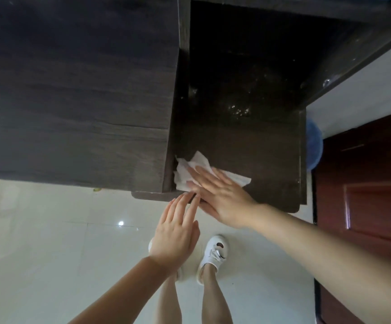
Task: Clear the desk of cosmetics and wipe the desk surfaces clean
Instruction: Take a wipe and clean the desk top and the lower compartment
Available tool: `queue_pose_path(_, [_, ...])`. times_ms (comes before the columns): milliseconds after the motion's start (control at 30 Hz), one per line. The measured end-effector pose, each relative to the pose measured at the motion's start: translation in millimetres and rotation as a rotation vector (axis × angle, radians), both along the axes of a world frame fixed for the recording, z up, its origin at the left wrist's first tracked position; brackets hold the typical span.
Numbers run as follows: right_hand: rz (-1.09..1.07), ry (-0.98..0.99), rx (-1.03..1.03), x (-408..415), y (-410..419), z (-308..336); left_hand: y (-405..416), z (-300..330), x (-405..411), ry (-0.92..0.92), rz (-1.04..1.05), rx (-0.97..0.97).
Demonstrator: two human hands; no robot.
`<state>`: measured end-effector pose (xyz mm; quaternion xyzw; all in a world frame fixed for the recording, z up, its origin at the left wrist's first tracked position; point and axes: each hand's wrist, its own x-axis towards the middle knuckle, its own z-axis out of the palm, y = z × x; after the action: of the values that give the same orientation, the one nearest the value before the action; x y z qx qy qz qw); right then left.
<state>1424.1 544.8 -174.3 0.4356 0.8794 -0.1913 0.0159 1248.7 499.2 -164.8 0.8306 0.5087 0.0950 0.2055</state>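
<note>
My right hand (222, 195) pressed flat, fingers straight, on the tissue (189, 170) at the bench's (260, 146) near-left corner, while my left hand (175, 232) hovered open and empty just beside it.

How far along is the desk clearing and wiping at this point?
No cosmetics show on the desk, so clearing looks done. In hand: the right hand presses a white tissue flat on the lower shelf; the left hand hovers open. Left: spots deeper on that shelf.
</note>
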Motion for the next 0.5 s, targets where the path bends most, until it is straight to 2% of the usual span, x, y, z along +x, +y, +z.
queue_pose_path(67, [0.143,-0.073,-0.024,37,-20,2,5,4,6,-0.041,0.008,0.025])
queue_pose_path(100, [0.126,-0.088,0.008,59,-15,2,8,6,10,-0.06,0.004,0.035])
queue_pose_path(133, [0.015,-0.105,-0.003,77,-4,3,12,7,13,-0.079,0.006,0.04])
queue_pose_path(200, [-0.418,-0.141,-0.08,100,27,8,22,6,18,-0.121,0.048,0.031])
queue_pose_path(267, [-0.803,-0.134,-0.074,88,45,10,35,6,24,-0.173,0.121,0.014])
queue_pose_path(300, [-0.891,-0.103,-0.058,66,42,7,41,7,27,-0.2,0.143,0.007])
queue_pose_path(333, [-0.873,-0.057,-0.03,36,30,1,46,8,30,-0.224,0.148,0.007])
queue_pose_path(433, [-0.518,0.12,0.007,-55,-33,-8,60,17,41,-0.309,0.218,-0.034])
queue_pose_path(500, [-0.358,0.13,-0.038,-67,-60,-6,67,20,45,-0.331,0.287,-0.112])
